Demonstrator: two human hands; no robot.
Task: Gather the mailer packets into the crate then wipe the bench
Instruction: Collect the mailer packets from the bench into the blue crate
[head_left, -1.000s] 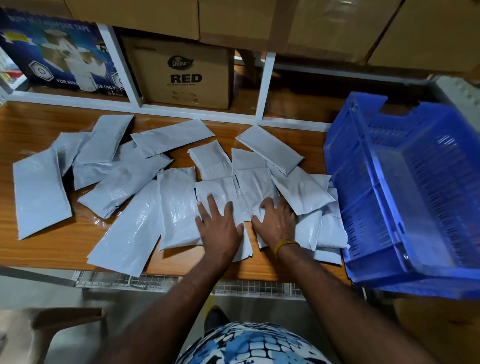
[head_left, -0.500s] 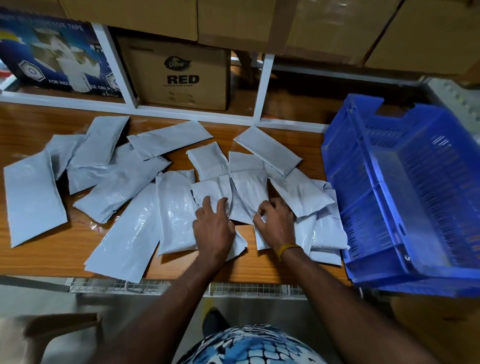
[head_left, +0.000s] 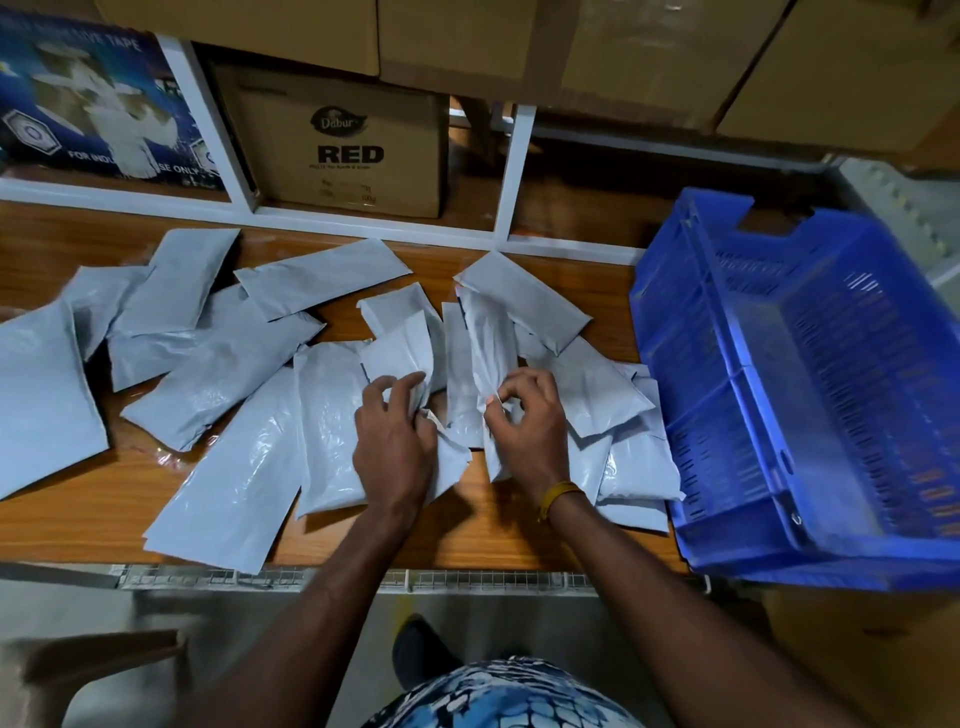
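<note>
Several grey mailer packets lie scattered and overlapping across the wooden bench. My left hand curls its fingers round the lower edge of a packet in the middle of the pile. Beside it, my right hand pinches another packet, which is lifted and crumpled between the fingers. A blue plastic crate stands at the bench's right end, tilted toward me, with nothing visible inside it. No cloth is in view.
Behind the bench runs a white-framed shelf holding a brown "RED" carton and a blue printed box. More cartons sit above. A wire mesh strip lines the bench's front edge. My foot shows on the floor below.
Both hands went from lying flat on the packets to curling and gripping them. The packets in the middle have been drawn together and lifted off the bench.
</note>
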